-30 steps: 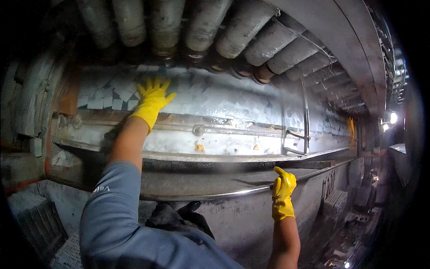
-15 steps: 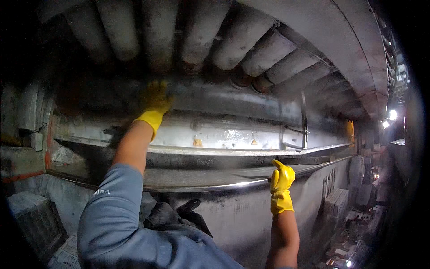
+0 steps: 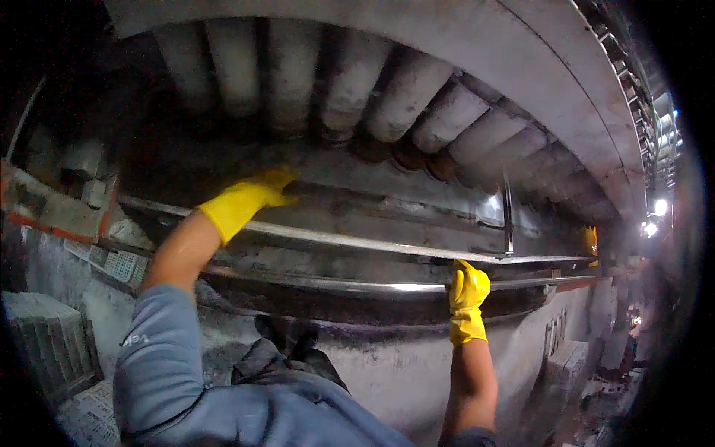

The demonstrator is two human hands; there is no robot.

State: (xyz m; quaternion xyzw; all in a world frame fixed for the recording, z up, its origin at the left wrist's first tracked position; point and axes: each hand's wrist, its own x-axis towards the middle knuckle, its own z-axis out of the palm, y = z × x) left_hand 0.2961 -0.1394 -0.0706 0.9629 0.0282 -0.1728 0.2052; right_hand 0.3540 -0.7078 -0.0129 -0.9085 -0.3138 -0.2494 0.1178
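My left hand [image 3: 253,197], in a yellow rubber glove, reaches over the long trough with its fingers stretched out and smeared by motion. Nothing shows in it. It hovers above the light metal bar [image 3: 328,237] that runs along the trough. My right hand [image 3: 469,289], gloved alike, is closed at the shiny front rail [image 3: 395,287]. Its fingers appear wrapped round the rail, their undersides hidden. Just beyond it, an upright metal bracket [image 3: 508,216] meets the light bar.
Thick, dusty pipes [image 3: 357,86] hang in a row beyond the trough, below a curved pale panel [image 3: 477,33]. A whitish wall [image 3: 395,365] drops from the front rail. Stacked crates [image 3: 48,335] stand at lower left, and a pale block [image 3: 567,361] sits at lower right.
My left hand has drawn back and down from deep in the trough. The right hand stays at the front rail. My view has tilted and shifted.
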